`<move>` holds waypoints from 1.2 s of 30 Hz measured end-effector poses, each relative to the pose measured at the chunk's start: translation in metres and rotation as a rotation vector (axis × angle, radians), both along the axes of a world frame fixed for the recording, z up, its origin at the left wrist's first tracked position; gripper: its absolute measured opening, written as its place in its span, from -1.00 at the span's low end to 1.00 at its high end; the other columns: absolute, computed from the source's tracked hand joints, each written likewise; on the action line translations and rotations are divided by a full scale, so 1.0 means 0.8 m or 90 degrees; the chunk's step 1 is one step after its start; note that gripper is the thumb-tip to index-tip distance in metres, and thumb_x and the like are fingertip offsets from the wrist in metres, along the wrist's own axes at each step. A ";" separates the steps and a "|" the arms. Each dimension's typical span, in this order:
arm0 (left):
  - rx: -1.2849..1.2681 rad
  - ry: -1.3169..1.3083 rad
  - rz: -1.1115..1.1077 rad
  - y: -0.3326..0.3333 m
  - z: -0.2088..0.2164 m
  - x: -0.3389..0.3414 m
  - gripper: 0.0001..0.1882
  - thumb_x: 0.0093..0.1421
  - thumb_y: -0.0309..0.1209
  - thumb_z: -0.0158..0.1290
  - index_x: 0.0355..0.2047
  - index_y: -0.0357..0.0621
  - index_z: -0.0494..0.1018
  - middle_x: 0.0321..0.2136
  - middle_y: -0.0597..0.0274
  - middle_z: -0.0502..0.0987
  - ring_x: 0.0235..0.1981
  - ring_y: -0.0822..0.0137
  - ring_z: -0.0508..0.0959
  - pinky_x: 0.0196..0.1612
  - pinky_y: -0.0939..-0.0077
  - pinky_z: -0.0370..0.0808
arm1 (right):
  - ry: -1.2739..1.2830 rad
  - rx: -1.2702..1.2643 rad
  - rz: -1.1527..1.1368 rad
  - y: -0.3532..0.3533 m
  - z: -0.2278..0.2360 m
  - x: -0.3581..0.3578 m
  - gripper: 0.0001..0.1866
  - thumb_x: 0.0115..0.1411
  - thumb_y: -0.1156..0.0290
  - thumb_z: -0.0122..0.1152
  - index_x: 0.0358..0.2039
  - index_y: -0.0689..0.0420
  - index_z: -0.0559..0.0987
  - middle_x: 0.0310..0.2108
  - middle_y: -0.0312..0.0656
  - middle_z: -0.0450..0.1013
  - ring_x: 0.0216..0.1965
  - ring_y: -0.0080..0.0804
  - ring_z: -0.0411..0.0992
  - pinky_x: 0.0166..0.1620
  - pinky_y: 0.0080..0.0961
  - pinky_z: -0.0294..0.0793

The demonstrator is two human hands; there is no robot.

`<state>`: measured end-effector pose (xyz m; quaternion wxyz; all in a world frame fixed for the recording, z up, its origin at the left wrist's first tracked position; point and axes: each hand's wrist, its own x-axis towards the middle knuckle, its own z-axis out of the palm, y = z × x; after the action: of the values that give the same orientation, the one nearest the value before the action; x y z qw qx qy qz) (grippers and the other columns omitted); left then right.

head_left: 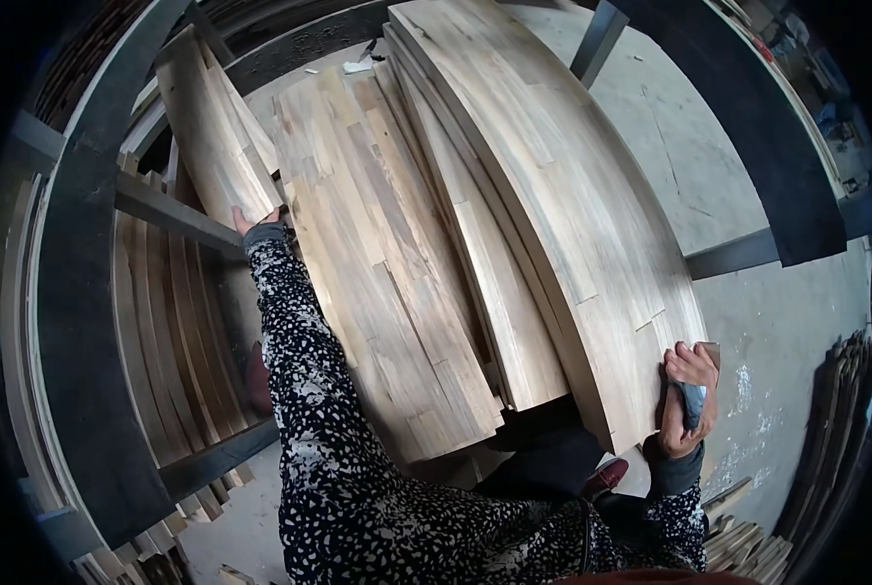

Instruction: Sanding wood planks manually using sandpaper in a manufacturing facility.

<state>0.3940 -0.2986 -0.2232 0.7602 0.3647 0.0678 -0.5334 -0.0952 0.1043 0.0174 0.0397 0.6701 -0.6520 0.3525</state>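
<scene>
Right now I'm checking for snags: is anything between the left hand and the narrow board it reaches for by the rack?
Nothing visible. The left hand already touches the lower end of the narrow board, which leans over the dark metal rack. The right hand grips a dark block at the edge of the big panel, apart from it.

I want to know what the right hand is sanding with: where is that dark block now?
In the head view, lower right: the dark block sits in the right hand, pressed against the near corner of the top wood panel.
</scene>
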 end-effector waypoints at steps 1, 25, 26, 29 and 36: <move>-0.023 -0.018 -0.007 0.002 0.002 0.005 -0.33 -0.09 -0.06 0.04 0.00 -0.09 0.20 -0.03 0.09 0.28 0.00 0.06 0.25 0.00 0.04 0.23 | 0.001 0.003 -0.007 -0.001 0.000 -0.001 -0.82 -0.05 0.67 -0.08 -0.44 0.29 0.50 -0.39 -0.09 0.47 -0.19 -0.19 0.40 0.02 -0.13 0.19; -0.136 -0.675 -0.332 0.367 0.171 -0.176 -0.56 0.13 -0.38 -0.05 -0.02 -0.36 0.23 -0.10 0.05 0.37 -0.06 0.33 0.36 0.01 0.52 0.24 | -0.303 -0.173 -0.159 0.043 -0.001 -0.058 -0.70 0.18 0.47 -0.13 -0.11 0.33 0.40 -0.07 -0.06 0.33 0.01 -0.31 0.24 0.09 -0.45 0.11; -0.156 -0.716 -0.312 0.376 0.182 -0.185 -0.57 0.12 -0.41 -0.04 -0.02 -0.36 0.23 -0.09 0.05 0.36 -0.05 0.33 0.35 0.03 0.53 0.22 | -0.221 -0.133 -0.139 0.036 -0.001 -0.054 -0.71 0.16 0.48 -0.09 -0.11 0.30 0.41 -0.07 -0.08 0.33 -0.01 -0.30 0.26 0.07 -0.45 0.14; -0.178 -0.830 -0.283 0.416 0.212 -0.191 -0.59 0.10 -0.46 -0.02 -0.04 -0.37 0.25 -0.10 0.04 0.37 -0.04 0.33 0.35 0.04 0.53 0.21 | -0.069 -0.079 -0.101 0.035 -0.008 -0.034 -0.71 0.13 0.50 -0.03 -0.11 0.24 0.42 -0.08 -0.10 0.35 -0.03 -0.28 0.28 0.04 -0.44 0.18; -0.213 -0.977 -0.063 0.516 0.311 -0.163 -0.64 0.03 -0.55 0.02 -0.12 -0.35 0.33 -0.21 0.03 0.44 -0.14 0.30 0.43 -0.08 0.51 0.34 | 0.086 -0.157 0.005 0.030 -0.030 -0.043 -0.70 0.09 0.54 0.00 -0.11 0.18 0.42 -0.11 -0.12 0.36 -0.10 -0.23 0.30 -0.01 -0.42 0.22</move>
<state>0.2638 0.1141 0.0253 0.6146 0.5145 -0.5737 -0.1684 -0.1299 0.1286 -0.0064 0.1646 0.6848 -0.5970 0.3842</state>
